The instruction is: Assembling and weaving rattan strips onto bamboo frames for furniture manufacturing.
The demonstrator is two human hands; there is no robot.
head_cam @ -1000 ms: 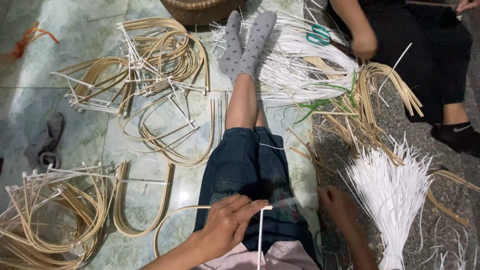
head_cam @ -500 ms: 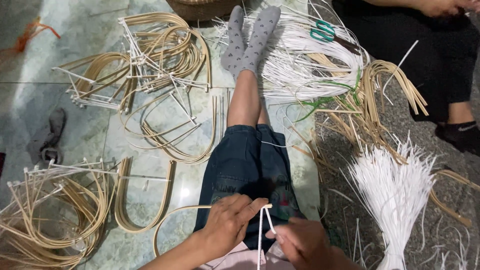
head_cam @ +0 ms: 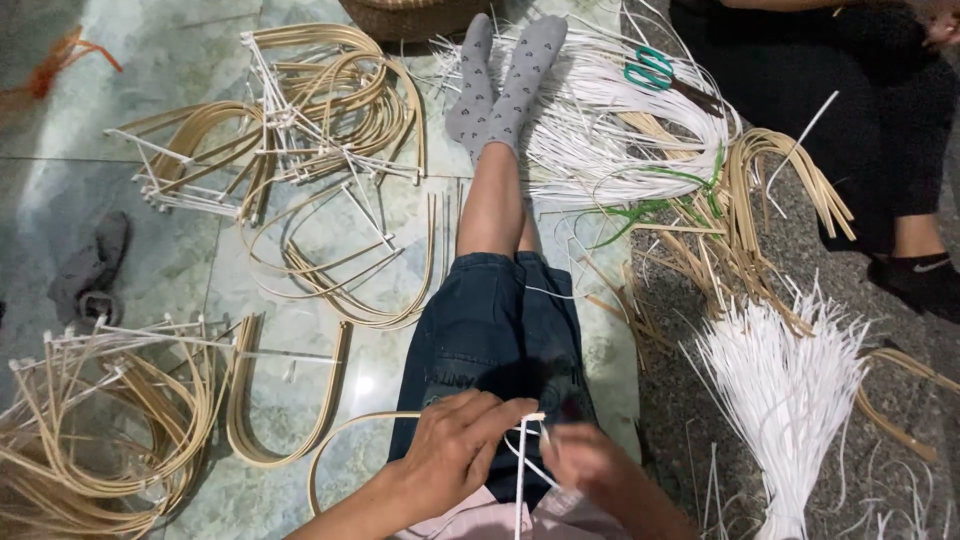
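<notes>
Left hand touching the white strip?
Touching. In the head view, the left hand has its fingertips closed on the upright white strip at its top end; no gap shows.

Pale green marble-look floor tiles [head_cam: 60,200] on the left, kinda glossy with light bouncing off them. Right side turns into rough grey speckled concrete [head_cam: 800,250].

Single head camera, looking steeply down over lap, hands close at bottom edge.
</notes>
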